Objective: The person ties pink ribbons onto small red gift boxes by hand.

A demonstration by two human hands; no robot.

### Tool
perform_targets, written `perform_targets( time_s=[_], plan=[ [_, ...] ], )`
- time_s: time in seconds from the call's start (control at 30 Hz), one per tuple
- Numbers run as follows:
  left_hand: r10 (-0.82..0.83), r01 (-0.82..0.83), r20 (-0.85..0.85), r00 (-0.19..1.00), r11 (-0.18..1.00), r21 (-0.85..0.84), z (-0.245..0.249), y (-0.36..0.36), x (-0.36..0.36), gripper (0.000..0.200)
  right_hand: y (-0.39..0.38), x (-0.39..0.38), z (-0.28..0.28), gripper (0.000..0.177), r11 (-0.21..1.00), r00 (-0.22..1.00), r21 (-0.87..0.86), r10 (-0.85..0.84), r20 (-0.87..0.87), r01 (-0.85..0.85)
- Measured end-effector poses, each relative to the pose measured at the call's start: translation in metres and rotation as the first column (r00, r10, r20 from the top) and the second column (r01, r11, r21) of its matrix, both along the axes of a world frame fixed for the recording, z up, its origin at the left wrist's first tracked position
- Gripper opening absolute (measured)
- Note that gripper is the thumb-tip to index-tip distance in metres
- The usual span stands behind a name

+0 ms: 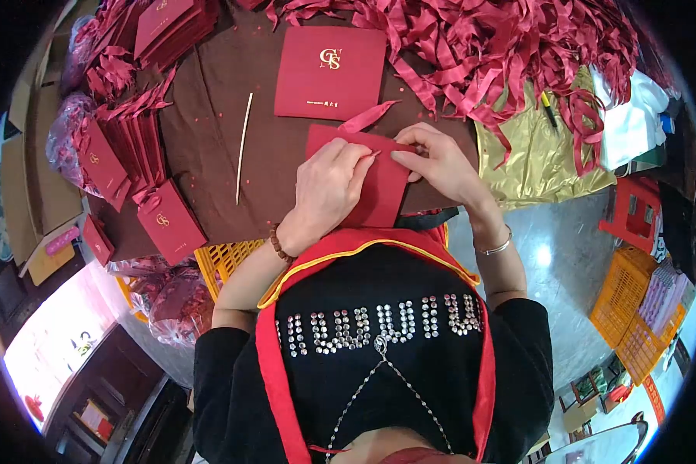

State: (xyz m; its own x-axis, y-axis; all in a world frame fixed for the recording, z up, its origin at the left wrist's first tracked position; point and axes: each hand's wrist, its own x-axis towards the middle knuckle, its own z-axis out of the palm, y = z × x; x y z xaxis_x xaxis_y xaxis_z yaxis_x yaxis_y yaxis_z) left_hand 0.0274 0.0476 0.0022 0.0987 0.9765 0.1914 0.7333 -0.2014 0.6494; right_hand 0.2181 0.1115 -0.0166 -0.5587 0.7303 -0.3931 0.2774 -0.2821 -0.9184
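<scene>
A black top set with silver studs (379,332) and crossed by a red apron strap (269,363) fills the near edge, and both forearms reach out from it onto a brown cloth (209,116). At the far side of that cloth lies a gold-stamped red cover (330,73), taken here as the marker. Just nearer than the cover, the plain red bag (385,197) lies flat under both hands. The left hand (326,189), with a bead bracelet (278,243) at the wrist, rests knuckles up on the bag, fingers half curled and tips pressed to its far edge; its thumb is hidden, so a true grip cannot be told. The right hand (439,162) has thumb and forefinger closed on that same edge. A red ribbon strip (367,117) slants between the bag and the cover. Left of the cover lies a thin pale stick (243,147), and further left stand stacked red bags (124,147). Right of the cover sprawls a heap of red ribbons (503,46) over gold fabric (533,155).
</scene>
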Motion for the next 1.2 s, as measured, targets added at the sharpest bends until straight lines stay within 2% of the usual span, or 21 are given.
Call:
perform_targets(
  time_s=[0.13, 0.23, 0.3, 0.5, 0.93, 1.03, 1.1, 1.2],
  plan=[
    [-0.006, 0.007, -0.017, 1.000, 1.000, 0.026, 0.002, 0.002, 0.005, 0.008, -0.002, -0.001, 0.005, 0.016, 1.000, 1.000, 0.027, -0.013, -0.005, 0.013],
    [-0.019, 0.020, -0.007, 1.000, 0.998, 0.066, -0.003, 0.004, 0.008, 0.007, 0.002, 0.001, 0.003, 0.017, 0.996, 0.995, 0.074, 0.043, 0.085, -0.049],
    [-0.018, 0.017, 0.008, 1.000, 0.998, 0.068, -0.003, 0.004, 0.010, 0.009, 0.003, 0.003, 0.000, 0.018, 0.975, 0.986, 0.194, 0.076, 0.151, -0.105],
    [-0.006, 0.005, 0.016, 1.000, 0.998, 0.065, -0.002, 0.006, 0.012, 0.013, 0.004, 0.002, 0.000, 0.020, 0.945, 0.983, 0.300, 0.086, 0.164, -0.133],
    [0.000, 0.003, -0.037, 0.999, 0.996, 0.085, -0.006, 0.005, 0.014, 0.016, 0.004, 0.002, 0.004, 0.019, 0.957, 0.986, 0.253, 0.110, 0.128, -0.140],
    [-0.001, 0.006, -0.061, 0.998, 0.996, 0.085, -0.002, 0.005, 0.017, 0.011, 0.003, 0.002, 0.005, 0.017, 0.961, 0.987, 0.236, 0.126, 0.102, -0.147],
    [-0.001, 0.011, -0.106, 0.994, 0.996, 0.090, 0.000, 0.005, 0.018, 0.011, 0.002, 0.002, 0.008, 0.015, 0.990, 0.995, 0.111, 0.091, -0.027, -0.087],
    [-0.028, 0.057, -0.154, 0.988, 0.980, 0.188, -0.004, 0.004, 0.020, 0.012, 0.002, 0.003, 0.007, 0.013, 0.996, 0.994, 0.030, 0.088, -0.061, -0.086]
  ],
)
